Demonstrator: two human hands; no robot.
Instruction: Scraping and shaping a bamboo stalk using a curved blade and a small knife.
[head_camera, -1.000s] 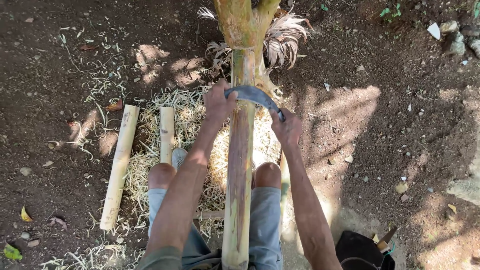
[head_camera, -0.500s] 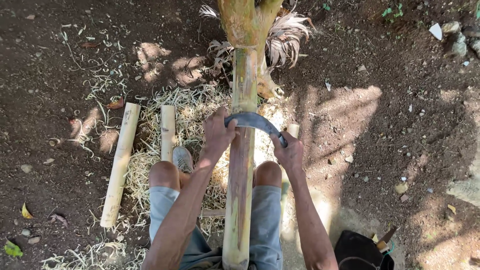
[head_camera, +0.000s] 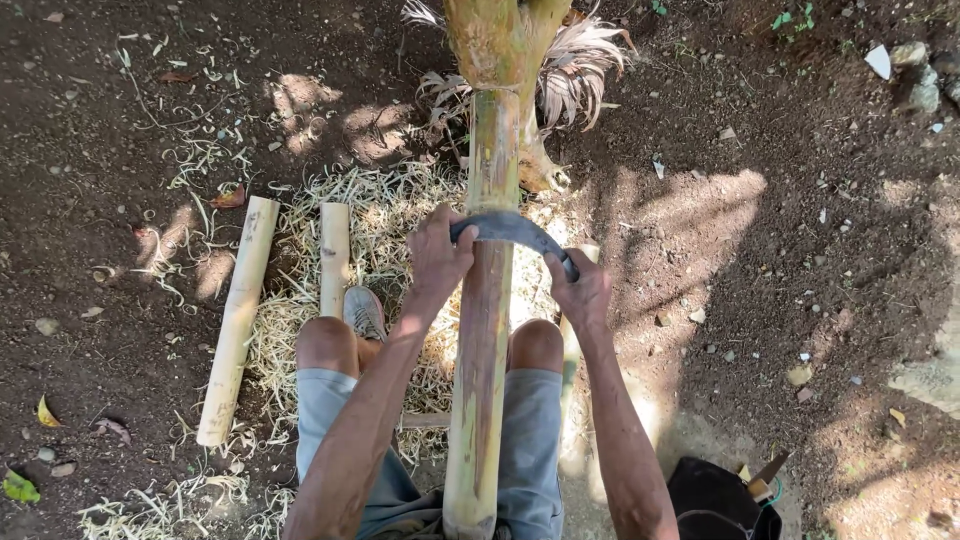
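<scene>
Currently, these conditions apply.
Pole location: bamboo pole (head_camera: 482, 340) runs between the knees, top end at a trunk (head_camera: 497, 40).
Left hand (head_camera: 438, 257): fist closed on one end of the curved blade (head_camera: 510, 228).
Right hand (head_camera: 578, 290): fist closed on the other end.
Arm pose: both forearms extended forward, blade lying across the pole.
Slip risk: blade may likely skid off the rounded surface toward a knee.
Footing risk: loose shavings (head_camera: 385, 215) underfoot.

Two cut bamboo lengths lie side by side on the dirt, a long one (head_camera: 236, 322) and a short one (head_camera: 334, 258), amid pale shavings (head_camera: 385, 215). Grey shoe (head_camera: 364, 313) just beside the short one. Dark bag (head_camera: 718, 500) lower right. Yellow leaf (head_camera: 46, 411) far left.
</scene>
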